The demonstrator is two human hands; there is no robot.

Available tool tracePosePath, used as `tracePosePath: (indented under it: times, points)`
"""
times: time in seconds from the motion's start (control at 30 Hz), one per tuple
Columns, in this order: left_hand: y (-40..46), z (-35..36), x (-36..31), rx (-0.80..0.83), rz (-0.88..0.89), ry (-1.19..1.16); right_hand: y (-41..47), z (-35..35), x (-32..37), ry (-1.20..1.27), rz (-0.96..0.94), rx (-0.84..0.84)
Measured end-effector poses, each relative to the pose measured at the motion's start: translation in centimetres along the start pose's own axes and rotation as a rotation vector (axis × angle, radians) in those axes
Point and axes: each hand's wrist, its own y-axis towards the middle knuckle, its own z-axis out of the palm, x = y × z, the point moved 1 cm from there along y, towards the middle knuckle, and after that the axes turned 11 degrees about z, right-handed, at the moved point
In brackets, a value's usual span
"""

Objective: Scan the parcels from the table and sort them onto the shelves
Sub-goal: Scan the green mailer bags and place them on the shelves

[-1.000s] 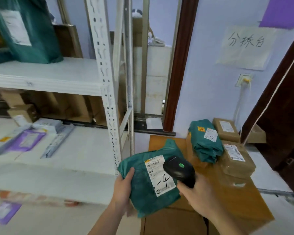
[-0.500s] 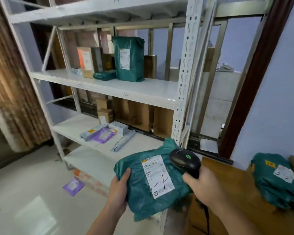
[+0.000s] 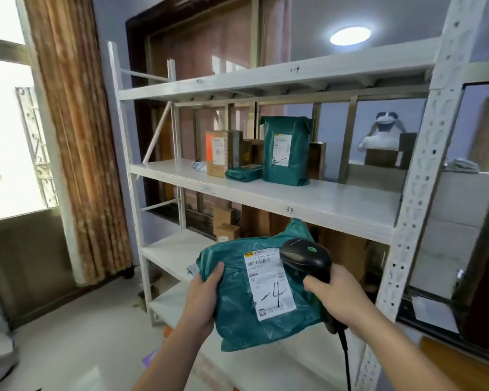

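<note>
A green parcel [image 3: 254, 294] is held up in front of the white shelves [image 3: 266, 190], gripped at its left edge by the left hand [image 3: 202, 299]. A black scanner [image 3: 307, 256] is clasped in the right hand [image 3: 340, 296], its head over the parcel's label [image 3: 270, 286].

The green parcel [image 3: 254, 300] is glossy, wrinkled plastic film with a matt white paper label [image 3: 270, 286]. The scanner [image 3: 305, 256] is smooth black plastic. The shelves [image 3: 308, 198] are white painted metal. The boxes [image 3: 218, 152] are matt brown cardboard.
</note>
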Motion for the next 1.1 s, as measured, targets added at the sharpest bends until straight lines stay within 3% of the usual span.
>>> tracePosePath:
  times: [0.3,0.43,0.6,0.9,1.1]
  points:
    - [10.3,0.1,-3.8,-0.046,0.136,-0.018,6.4,2.2,6.6,0.055,-0.159,-0.044]
    - [15.4,2.5,-4.3,-0.045,0.185,-0.045,10.1,2.0,8.2,0.054,-0.212,-0.034]
    - [22.2,6.8,-5.4,0.026,0.256,-0.035,16.0,0.3,10.3,0.057,-0.268,-0.139]
    - [32.6,13.0,-6.5,0.139,0.330,-0.052,24.5,-2.3,13.8,0.090,-0.263,-0.273]
    - [39.9,15.4,-6.2,0.220,0.386,-0.015,29.0,-2.1,15.1,0.105,-0.137,-0.357]
